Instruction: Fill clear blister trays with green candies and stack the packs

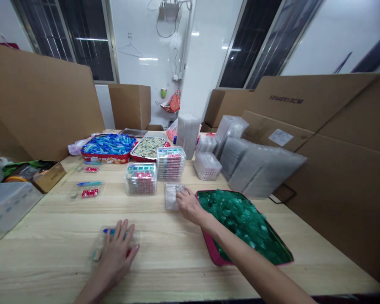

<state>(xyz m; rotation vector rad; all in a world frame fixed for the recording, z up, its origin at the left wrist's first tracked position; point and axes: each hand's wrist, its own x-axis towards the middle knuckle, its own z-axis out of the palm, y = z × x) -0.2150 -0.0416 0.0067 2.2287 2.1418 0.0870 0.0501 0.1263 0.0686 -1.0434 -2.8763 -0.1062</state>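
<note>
My left hand (pixel 116 249) lies flat, fingers spread, on a clear plastic pack (pixel 99 244) holding a blue pen-like piece and small red and tan items, near the table's front edge. My right hand (pixel 187 204) reaches forward and its fingers rest on a small stack of clear plastic packs (pixel 171 195) just left of a red tray (pixel 210 245) filled with green wrapped pieces (pixel 243 221). Whether the right fingers grip the stack is unclear.
Two stacks of filled packs (pixel 141 179) (pixel 171 164) stand mid-table. Behind are a tray of blue pieces (pixel 107 145), a tray of pale pieces (pixel 148 147) and piles of empty clear packs (pixel 253 166). Loose filled packs (pixel 88 188) lie left. Cardboard walls (pixel 335 139) surround the table.
</note>
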